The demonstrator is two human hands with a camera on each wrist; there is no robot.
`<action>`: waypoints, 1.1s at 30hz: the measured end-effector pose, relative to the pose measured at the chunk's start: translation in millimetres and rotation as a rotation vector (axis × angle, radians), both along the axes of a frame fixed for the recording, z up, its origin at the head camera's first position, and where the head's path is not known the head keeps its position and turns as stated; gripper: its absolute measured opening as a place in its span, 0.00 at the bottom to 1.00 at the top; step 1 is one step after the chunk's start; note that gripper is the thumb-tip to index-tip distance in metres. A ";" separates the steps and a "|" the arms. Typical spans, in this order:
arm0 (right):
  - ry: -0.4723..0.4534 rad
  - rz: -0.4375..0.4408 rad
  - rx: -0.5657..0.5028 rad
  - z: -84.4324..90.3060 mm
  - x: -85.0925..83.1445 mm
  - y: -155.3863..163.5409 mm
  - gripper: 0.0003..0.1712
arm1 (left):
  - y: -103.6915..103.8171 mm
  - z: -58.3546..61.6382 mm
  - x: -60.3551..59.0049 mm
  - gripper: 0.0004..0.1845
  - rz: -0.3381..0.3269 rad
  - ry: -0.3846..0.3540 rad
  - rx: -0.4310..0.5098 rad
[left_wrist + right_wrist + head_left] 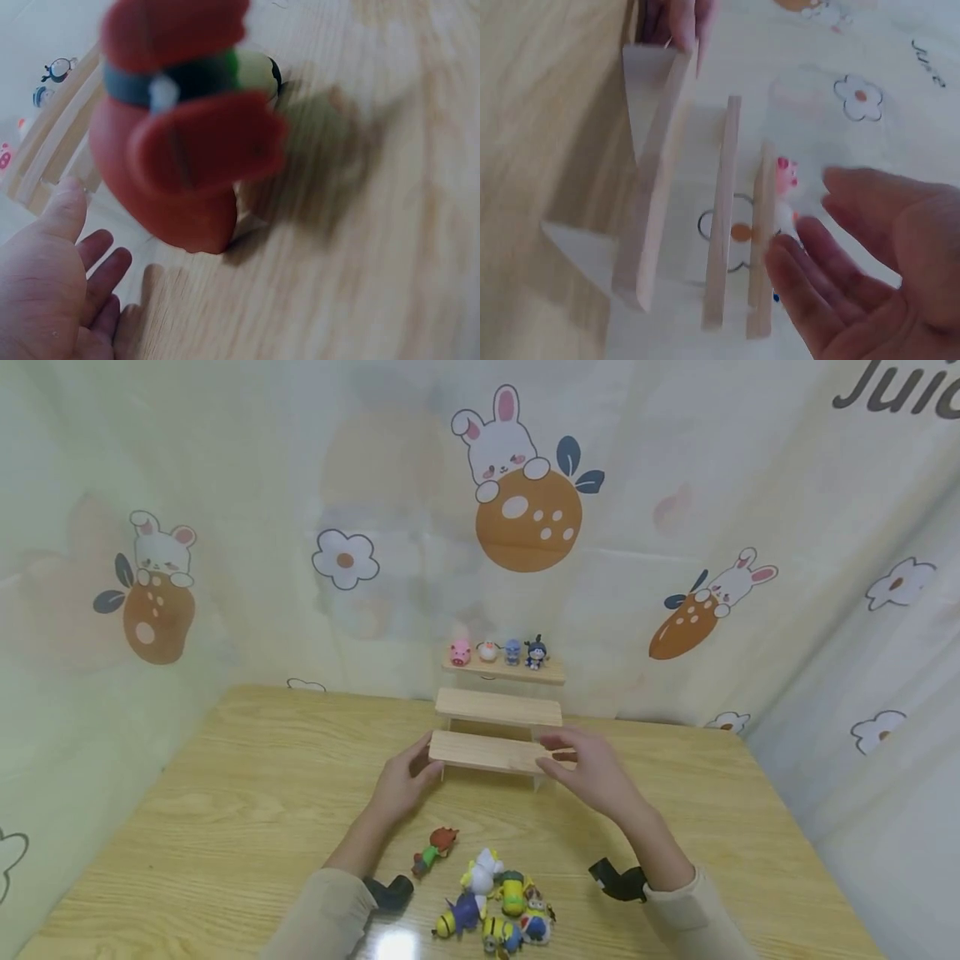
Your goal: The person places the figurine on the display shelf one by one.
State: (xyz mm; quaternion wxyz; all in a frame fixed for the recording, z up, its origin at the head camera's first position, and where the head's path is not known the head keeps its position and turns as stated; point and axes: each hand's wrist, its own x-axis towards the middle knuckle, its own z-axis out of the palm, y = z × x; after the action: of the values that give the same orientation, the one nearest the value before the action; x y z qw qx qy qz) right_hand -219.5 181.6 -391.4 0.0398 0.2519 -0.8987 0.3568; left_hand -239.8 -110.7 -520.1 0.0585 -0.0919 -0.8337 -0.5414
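Three-step wooden shelf [497,727] stands at the far middle of the desk [225,793], against the bunny-print curtain [300,527]. Left hand [401,785] sits at the left end of the shelf's lowest step, fingertips touching the board's end, fingers only loosely bent, nothing clamped. Right hand [588,768] is at the right end of the same step, fingers relaxed and spread, thumb near the board edge; cannot tell from the head view if it really touches. Right wrist view shows the right hand's grip open, palm up beside the shelf boards, holding nothing, with the other hand's fingers at the far end of the lowest board. Left wrist view is blurred: open palm and loose fingers, with the red-and-green figure [435,849] close to the lens.

On the shelf's top step: pink pig [460,652], white figure [488,651], blue figure [512,651], dark blue figure [536,653] in a row. Middle step bare. In front of the shelf, near the person, the red-and-green figure lies on the desk between the forearms; just behind it toward the person is a pile of small toys [495,902], mostly yellow and blue ones plus a white one.
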 end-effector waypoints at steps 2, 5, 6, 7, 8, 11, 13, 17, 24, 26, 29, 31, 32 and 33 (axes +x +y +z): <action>-0.025 0.048 0.009 -3.8 8.2 -5.2 0.19 | -1.3 0.1 -0.6 0.36 -0.003 -0.003 0.000; -0.055 0.130 0.039 -8.4 19.6 -11.6 0.18 | -0.4 -0.2 -0.2 0.36 -0.006 -0.005 0.007; -0.066 0.165 0.054 -9.6 23.3 -14.2 0.18 | 0.2 -0.1 0.1 0.36 -0.006 -0.005 0.011; -0.079 0.201 0.076 -10.1 27.3 -17.4 0.18 | 0.6 -0.1 0.7 0.36 -0.004 -0.005 0.013; -0.082 0.235 0.101 -11.4 31.1 -21.1 0.18 | 0.9 0.0 1.4 0.36 0.000 -0.005 0.013; -0.093 0.328 0.205 -14.5 44.3 -35.1 0.19 | 1.0 0.7 2.6 0.36 0.011 -0.009 0.000; -0.092 0.381 0.270 -16.4 53.5 -45.5 0.19 | 0.6 1.3 2.8 0.36 0.008 -0.010 0.000; -0.075 0.425 0.391 -25.5 64.4 -59.4 0.20 | 0.3 2.0 2.5 0.36 0.002 -0.014 0.010; -0.127 0.344 0.478 -42.8 66.2 -61.9 0.27 | 0.2 3.2 4.8 0.36 0.006 -0.010 0.009; -0.158 0.322 0.473 -46.4 66.9 -62.5 0.28 | 0.2 2.8 4.7 0.36 0.011 -0.006 -0.003; -0.184 0.315 0.458 -49.9 67.8 -63.3 0.28 | 0.5 1.6 4.1 0.37 0.014 0.002 -0.010; -0.193 0.317 0.445 -51.0 67.9 -63.1 0.26 | 0.7 0.9 3.5 0.37 0.020 -0.002 -0.015; -0.195 0.319 0.442 -51.2 67.9 -62.7 0.25 | 0.9 0.5 3.2 0.37 0.020 -0.003 -0.015; -0.199 0.320 0.441 -51.1 68.0 -62.2 0.24 | 1.1 0.0 2.9 0.37 0.020 -0.003 -0.015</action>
State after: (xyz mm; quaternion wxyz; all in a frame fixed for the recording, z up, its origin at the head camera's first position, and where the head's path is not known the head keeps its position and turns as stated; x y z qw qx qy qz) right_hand -151.5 119.4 -442.5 -0.1611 0.3570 -0.9029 0.1773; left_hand -237.0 -109.5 -520.1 0.0621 -0.0832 -0.8388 -0.5344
